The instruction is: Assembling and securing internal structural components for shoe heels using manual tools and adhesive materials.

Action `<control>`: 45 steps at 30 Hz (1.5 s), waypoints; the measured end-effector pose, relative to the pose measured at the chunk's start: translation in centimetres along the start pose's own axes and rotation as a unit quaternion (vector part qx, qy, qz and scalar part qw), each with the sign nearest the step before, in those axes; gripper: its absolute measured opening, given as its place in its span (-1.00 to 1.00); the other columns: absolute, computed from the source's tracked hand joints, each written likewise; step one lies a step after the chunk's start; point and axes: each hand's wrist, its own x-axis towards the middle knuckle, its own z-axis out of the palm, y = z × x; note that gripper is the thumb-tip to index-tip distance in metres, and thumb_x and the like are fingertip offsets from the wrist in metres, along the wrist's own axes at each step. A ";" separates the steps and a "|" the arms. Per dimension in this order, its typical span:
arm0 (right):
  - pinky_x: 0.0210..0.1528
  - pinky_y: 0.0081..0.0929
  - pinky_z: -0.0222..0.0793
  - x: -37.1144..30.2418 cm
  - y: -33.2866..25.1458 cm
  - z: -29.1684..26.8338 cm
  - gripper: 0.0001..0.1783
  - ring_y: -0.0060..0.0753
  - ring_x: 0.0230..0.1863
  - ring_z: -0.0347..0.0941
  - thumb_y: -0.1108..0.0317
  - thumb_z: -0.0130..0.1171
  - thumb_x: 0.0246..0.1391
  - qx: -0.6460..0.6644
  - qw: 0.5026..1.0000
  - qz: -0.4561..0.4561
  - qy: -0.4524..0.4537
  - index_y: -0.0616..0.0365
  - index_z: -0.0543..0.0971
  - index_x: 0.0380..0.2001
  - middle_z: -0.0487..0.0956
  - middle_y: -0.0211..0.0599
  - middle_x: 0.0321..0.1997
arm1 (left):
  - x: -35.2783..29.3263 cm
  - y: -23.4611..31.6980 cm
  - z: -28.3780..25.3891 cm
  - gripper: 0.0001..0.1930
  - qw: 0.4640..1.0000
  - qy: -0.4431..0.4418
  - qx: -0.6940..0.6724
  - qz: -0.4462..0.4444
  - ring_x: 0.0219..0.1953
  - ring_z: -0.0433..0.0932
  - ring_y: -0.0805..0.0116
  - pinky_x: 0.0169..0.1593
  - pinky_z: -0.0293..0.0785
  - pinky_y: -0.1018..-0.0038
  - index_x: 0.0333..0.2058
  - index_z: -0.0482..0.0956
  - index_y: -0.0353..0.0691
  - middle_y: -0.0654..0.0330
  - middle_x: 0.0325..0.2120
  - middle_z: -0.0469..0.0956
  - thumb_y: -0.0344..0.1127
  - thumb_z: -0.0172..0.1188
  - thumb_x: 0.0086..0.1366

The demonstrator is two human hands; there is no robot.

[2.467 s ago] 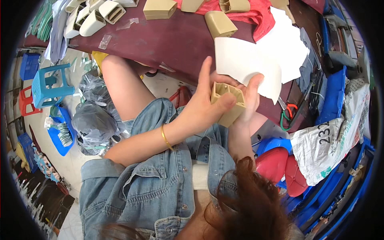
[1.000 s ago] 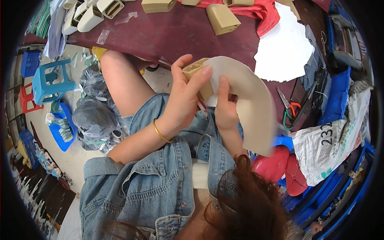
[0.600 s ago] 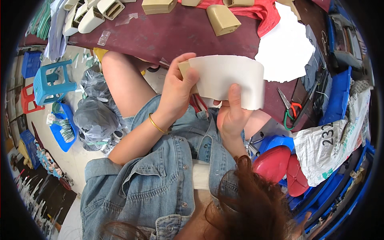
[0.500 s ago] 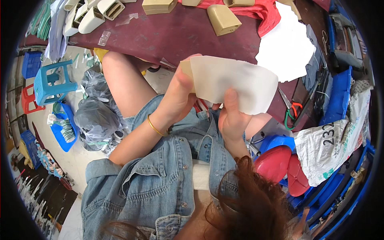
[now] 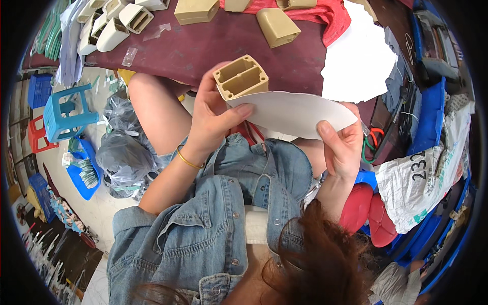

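- The left hand (image 5: 213,114) grips a tan plastic block (image 5: 241,78) with open hollow cells on its upper face; the fingers wrap its left side and the thumb presses a white sheet (image 5: 295,113) against its lower edge.
- The right hand (image 5: 341,147) pinches the sheet's right end, thumb on top and fingers behind.
- The sheet is curved, stretched between the two hands and held above the lap, in front of the counter's near edge.
- A gold bangle (image 5: 187,159) circles the left wrist; denim sleeves cover the upper arms.
- The maroon counter (image 5: 213,46) lies just beyond the hands.
- On it sit more tan blocks, one large one (image 5: 277,26) near a red cloth (image 5: 325,18), and another (image 5: 196,10) at the top edge.
- White moulded pieces (image 5: 114,23) are grouped at the counter's left end.
- A stack of white sheets (image 5: 358,61) lies on the counter to the right, well apart from the block in hand.
- Scissors with red and green handles (image 5: 370,142) lie right beside the right hand, partly hidden by it.
- Left of the knee on the floor: a grey plastic bag (image 5: 124,152), a teal stool (image 5: 66,114) and a blue tray (image 5: 84,170).
- On the right stand a white woven sack (image 5: 422,188) and a red cushion (image 5: 363,211).
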 end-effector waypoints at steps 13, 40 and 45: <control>-0.41 -0.48 0.42 -2.0 -0.4 8.5 -0.71 -0.30 -0.42 0.49 0.61 0.15 -0.33 -0.385 0.832 -0.346 -0.199 0.27 0.60 -0.39 0.59 -0.22 -0.36 | 0.5 -1.1 -3.3 -0.47 0.973 -0.038 -0.211 -0.085 -0.24 0.54 0.40 -0.21 0.50 0.47 -0.02 0.39 -0.26 0.21 -0.25 0.54 0.10 -0.06 0.29; -0.40 -0.46 0.26 -1.7 5.2 9.9 -0.48 -0.34 -0.42 0.31 0.42 0.32 -0.20 -0.463 0.832 -0.247 -0.178 0.07 0.54 -0.04 0.40 -0.35 -0.42 | 3.2 1.9 0.6 -0.52 0.979 0.123 -0.164 0.004 -0.64 0.31 0.57 -0.09 0.35 0.78 -0.39 0.38 -0.29 0.38 -0.72 0.31 0.05 -0.23 0.40; -0.30 -0.39 0.19 -2.8 6.3 10.3 -0.27 -0.36 -0.36 0.18 0.18 0.31 -0.22 -0.573 0.738 -0.300 -0.193 -0.16 0.41 0.15 0.31 -0.43 -0.36 | 4.2 1.0 -1.5 -0.56 0.874 0.172 0.388 0.237 -0.59 0.35 0.54 -0.08 0.40 0.66 -0.38 0.39 -0.30 0.33 -0.68 0.34 0.04 -0.09 0.35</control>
